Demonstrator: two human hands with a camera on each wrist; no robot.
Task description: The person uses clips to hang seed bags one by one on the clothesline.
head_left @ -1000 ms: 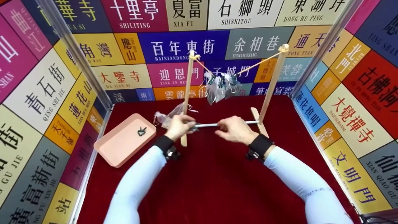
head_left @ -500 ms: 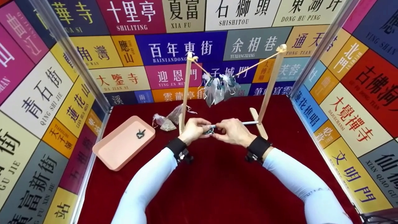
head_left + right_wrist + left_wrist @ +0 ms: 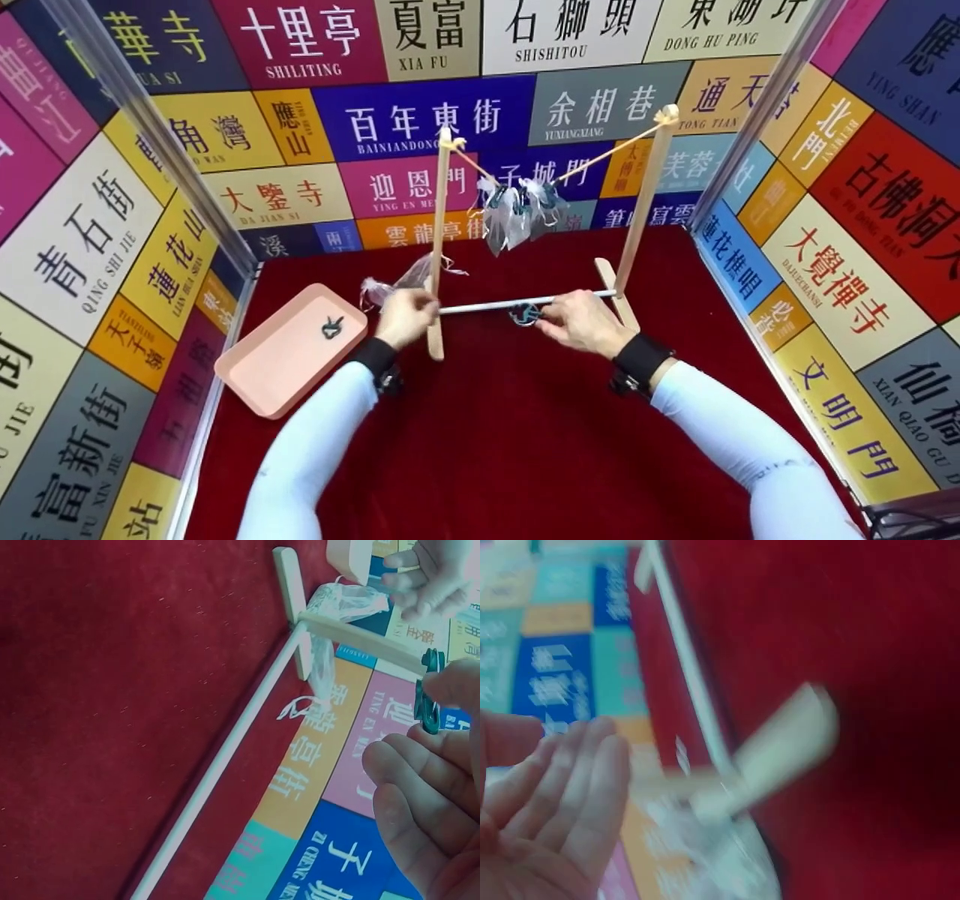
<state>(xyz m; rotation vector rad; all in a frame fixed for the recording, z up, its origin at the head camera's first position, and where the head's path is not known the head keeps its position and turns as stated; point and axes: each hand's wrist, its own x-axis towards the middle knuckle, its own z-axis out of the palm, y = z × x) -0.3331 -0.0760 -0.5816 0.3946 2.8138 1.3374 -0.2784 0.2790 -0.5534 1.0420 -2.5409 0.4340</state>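
In the head view my right hand (image 3: 589, 322) pinches a small dark green clip (image 3: 525, 313) just in front of the white crossbar (image 3: 495, 304). The right wrist view shows the clip (image 3: 429, 701) between thumb and index finger, the other fingers loosely bent. My left hand (image 3: 407, 319) is by the foot of the left wooden post (image 3: 440, 217), over the mesh pouches (image 3: 379, 289) and partly hiding them. Seen from the left wrist, that hand (image 3: 555, 802) has extended fingers and holds nothing. Several white mesh pouches (image 3: 510, 214) hang bunched with dark green clips on a cord between the posts.
A pink tray (image 3: 289, 360) at the left bears one dark green clip (image 3: 331, 328). The right wooden post (image 3: 646, 202) rises from its foot (image 3: 616, 292) on the dark red cloth (image 3: 517, 435). Panels printed with characters (image 3: 420, 116) enclose the back and sides.
Both hands met at the clip in front of the crossbar half a second ago. The left hand has since let go and moved left to the pouches; the clip stays in the right hand.
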